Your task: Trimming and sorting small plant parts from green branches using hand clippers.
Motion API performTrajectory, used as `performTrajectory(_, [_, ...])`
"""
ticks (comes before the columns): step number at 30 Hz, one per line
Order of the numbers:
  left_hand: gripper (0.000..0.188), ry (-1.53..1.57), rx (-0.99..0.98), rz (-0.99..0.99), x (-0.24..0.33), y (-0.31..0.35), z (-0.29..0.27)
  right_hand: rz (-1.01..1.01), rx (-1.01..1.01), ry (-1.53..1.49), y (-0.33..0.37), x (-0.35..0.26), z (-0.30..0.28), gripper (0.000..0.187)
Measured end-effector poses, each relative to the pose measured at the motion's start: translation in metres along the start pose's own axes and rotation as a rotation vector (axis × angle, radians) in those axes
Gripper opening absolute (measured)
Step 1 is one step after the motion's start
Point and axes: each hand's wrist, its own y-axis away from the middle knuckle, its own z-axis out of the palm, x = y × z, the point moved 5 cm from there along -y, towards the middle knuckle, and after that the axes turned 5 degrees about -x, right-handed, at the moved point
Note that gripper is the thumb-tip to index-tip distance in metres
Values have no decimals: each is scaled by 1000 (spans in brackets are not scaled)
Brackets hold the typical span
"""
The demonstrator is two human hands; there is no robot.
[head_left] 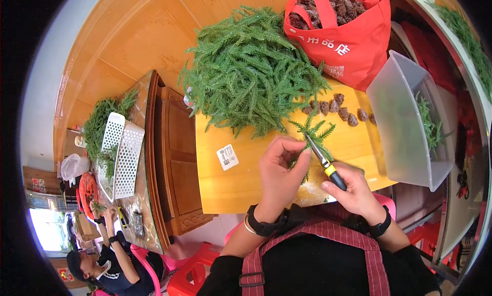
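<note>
My left hand pinches a green artificial pine sprig between thumb and fingertips, over the near part of the yellow table. My right hand is closed round the black and yellow handles of long-nosed pliers. The metal jaws of the pliers reach into the middle of the sprig, close to my left fingertips; whether they clamp a stem is too small to tell. Beyond my hands rises a big heap of green pine sprigs. Several brown pine cones lie to its right.
A red bag full of pine cones stands at the back right. Beside it a translucent plastic bin holds some sprigs. A white label lies on the table. At left, another person works at a table with a white perforated basket.
</note>
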Motion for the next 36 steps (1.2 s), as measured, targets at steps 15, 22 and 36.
performTrajectory(15, [12,31,-1,-12,2,0,2,101,-1,-8,3,8,3,25])
performTrajectory(22, [12,42,-2,-59,-2,1,-1,171,-32,72,1,4,0,20])
performTrajectory(36, [13,122,-60,-24,4,0,0,139,-305,-482,9,13,12,32])
